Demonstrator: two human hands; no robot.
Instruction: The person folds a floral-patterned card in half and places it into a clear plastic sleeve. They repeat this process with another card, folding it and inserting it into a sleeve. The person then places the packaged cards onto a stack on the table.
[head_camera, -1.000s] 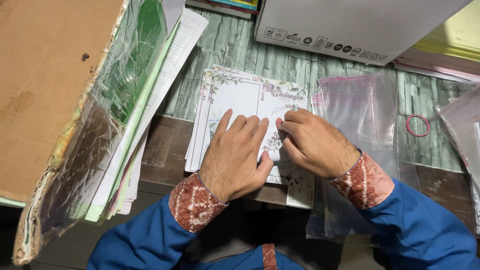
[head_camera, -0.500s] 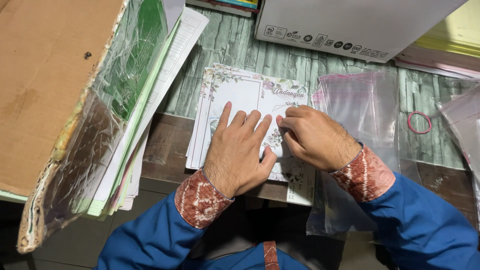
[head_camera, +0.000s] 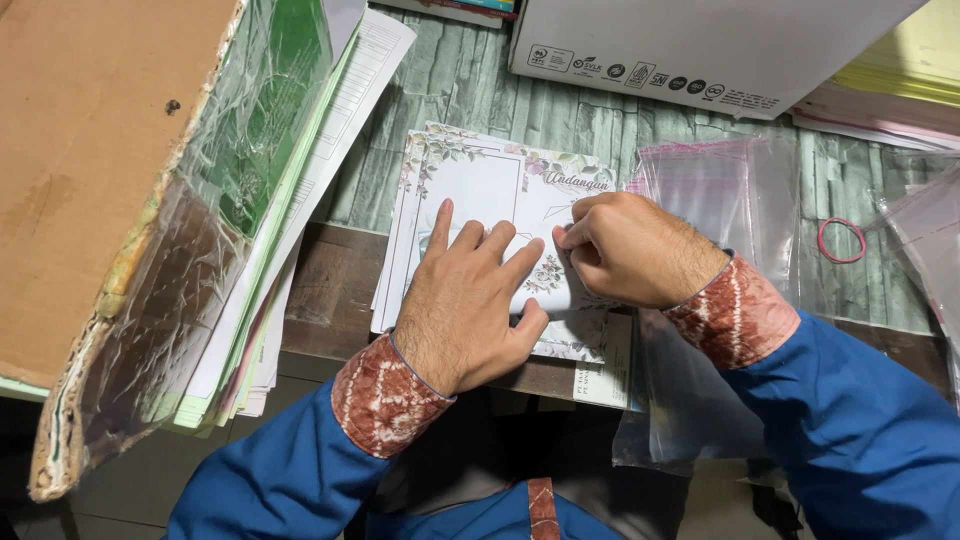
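the left hand (head_camera: 470, 305) lies flat, fingers spread, on the stack of floral-bordered cards (head_camera: 470, 175) at the near edge of the surface (head_camera: 470, 80), pinning it so it cannot slide. the right hand (head_camera: 630, 250) has its grip pressed together, pinching the folded top card (head_camera: 545, 205), apparently to set the crease. clear plastic sleeves (head_camera: 720, 190) lie just to the right, a pink rubber band (head_camera: 842, 240) beyond them.

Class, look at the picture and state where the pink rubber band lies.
In the head view the pink rubber band lies at the right, on the grey-green table, just right of the stack of clear plastic sleeves.
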